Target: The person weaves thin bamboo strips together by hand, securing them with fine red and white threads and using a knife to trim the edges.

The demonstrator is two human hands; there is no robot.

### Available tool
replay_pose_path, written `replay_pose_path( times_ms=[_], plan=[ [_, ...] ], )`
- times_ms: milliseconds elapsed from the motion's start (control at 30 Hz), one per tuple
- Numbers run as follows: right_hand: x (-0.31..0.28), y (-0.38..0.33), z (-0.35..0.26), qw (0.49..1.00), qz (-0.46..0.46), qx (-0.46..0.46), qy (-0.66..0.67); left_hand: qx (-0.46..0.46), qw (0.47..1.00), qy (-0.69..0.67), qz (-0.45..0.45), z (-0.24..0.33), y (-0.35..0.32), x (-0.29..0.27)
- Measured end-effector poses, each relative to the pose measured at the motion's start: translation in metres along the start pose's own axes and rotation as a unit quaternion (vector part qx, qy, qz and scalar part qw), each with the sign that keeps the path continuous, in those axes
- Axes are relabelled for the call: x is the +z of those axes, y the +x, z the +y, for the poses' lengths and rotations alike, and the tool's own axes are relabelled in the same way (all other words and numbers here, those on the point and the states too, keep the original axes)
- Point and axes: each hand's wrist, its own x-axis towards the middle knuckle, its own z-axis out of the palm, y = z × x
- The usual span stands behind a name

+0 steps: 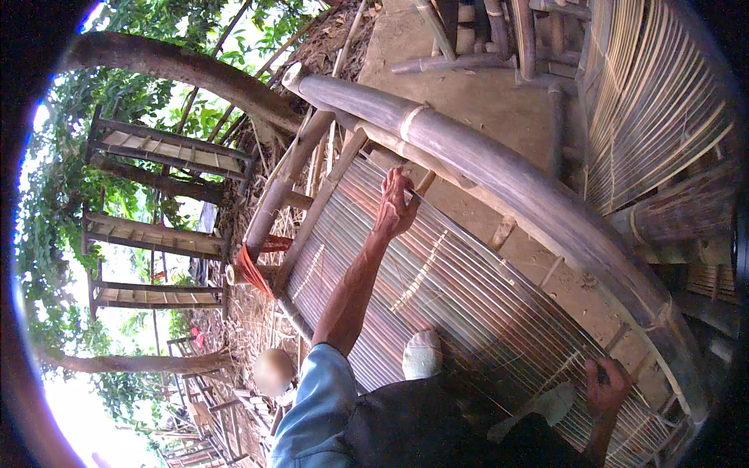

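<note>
A long bamboo bench seat (468,312) of thin parallel slats lies under my hands, framed by thick bamboo poles. My left hand (396,207) is closed at the far edge of the slats, beside a short wooden peg (425,183). A small dark thing shows at its fingers, too little to name. At the lower right, my right hand (607,384) is curled over the slats near the other end, with something dark in the fingers that I cannot make out. Pale lashing (421,273) crosses the slats between the hands.
A thick bamboo rail (499,171) runs along the far side. Orange strapping (253,271) wraps the left corner post. A pale rounded thing (422,355) is by my body. Another slatted bamboo piece (663,101) stands upper right. Bamboo frames (168,148) and trees are at left.
</note>
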Motion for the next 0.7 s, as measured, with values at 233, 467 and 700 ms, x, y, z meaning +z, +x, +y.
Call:
replay_pose_path(
  times_ms=[233,467,700],
  plan=[
    [0.004,0.012,-0.001,0.999,0.019,-0.015,0.043,-0.020,0.999,-0.032,0.008,0.001,0.002,0.002],
    [0.006,0.014,0.005,0.993,-0.055,0.095,0.046,0.013,1.000,-0.001,0.010,-0.008,-0.003,-0.002],
    [0.050,0.024,0.030,0.997,0.016,0.011,0.081,-0.048,0.999,0.007,-0.004,-0.032,-0.013,-0.001]
  ],
)
